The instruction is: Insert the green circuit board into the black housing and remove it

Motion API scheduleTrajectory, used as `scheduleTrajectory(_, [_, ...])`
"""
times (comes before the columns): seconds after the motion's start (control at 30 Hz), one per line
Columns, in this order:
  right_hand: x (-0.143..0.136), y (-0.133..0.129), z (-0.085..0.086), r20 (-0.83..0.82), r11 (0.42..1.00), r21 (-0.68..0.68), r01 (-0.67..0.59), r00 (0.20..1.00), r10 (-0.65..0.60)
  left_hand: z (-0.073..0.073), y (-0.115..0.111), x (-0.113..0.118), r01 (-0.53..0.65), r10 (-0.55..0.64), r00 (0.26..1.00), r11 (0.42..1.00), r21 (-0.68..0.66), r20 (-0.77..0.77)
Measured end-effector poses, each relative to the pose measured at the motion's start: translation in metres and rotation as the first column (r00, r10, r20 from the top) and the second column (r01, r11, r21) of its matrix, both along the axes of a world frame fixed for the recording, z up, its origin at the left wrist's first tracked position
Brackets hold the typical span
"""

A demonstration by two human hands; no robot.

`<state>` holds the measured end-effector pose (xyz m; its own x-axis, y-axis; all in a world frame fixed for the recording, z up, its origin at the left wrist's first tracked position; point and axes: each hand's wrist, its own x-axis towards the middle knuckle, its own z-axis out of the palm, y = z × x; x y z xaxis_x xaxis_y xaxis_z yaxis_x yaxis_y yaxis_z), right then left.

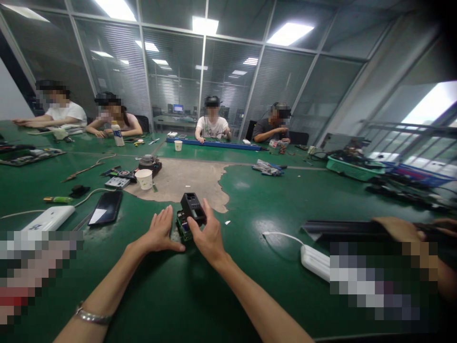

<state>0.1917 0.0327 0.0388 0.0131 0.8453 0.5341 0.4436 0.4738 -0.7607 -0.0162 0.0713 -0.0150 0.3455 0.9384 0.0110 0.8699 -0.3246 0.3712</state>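
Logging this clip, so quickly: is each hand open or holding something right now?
Left hand: open, holding nothing, beside the circuit board.
Right hand: closed on the black case, between thumb and fingers.

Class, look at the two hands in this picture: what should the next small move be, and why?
Probably bring the left hand in to steady the green circuit board. That hand is open beside the board, holding nothing, while the right hand grips the black casing close to it; whether the parts are joined cannot be seen.
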Motion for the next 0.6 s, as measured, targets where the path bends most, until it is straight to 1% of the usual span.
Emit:
scheduleTrajectory(0.07, [0.01, 0.003, 0.004, 0.013, 1.0, 0.02, 0.018, 1.0, -0.018, 0.003, -0.001, 0.001, 0.004, -0.004, 1.0, 1.0, -0.005, 0.005])
scheduleTrajectory(0.13, [0.022, 0.006, 0.001, 0.042, 0.999, 0.015, 0.036, 0.998, -0.037, 0.005, -0.001, 0.002, 0.007, -0.007, 1.0, 1.0, 0.001, 0.015])
scheduleTrajectory(0.27, [0.04, 0.006, -0.018, 0.09, 0.991, -0.067, 0.113, 0.99, -0.107, 0.008, -0.002, 0.004, -0.004, 0.003, 1.0, 1.0, -0.03, -0.015])
scheduleTrajectory(0.4, [0.047, 0.002, -0.037, 0.111, 0.983, -0.106, 0.152, 0.984, -0.14, 0.009, -0.002, 0.004, -0.005, 0.003, 0.999, 0.999, -0.043, -0.038])
scheduleTrajectory(0.5, [0.05, -0.001, -0.045, 0.154, 0.985, -0.107, 0.136, 0.981, -0.118, 0.008, -0.001, 0.004, 0.0, -0.001, 0.999, 0.999, -0.035, -0.036])
scheduleTrajectory(0.6, [0.052, -0.002, -0.048, 0.22, 0.989, -0.08, 0.123, 0.97, -0.103, 0.006, 0.0, 0.003, -0.002, 0.001, 0.999, 1.0, -0.026, -0.039])
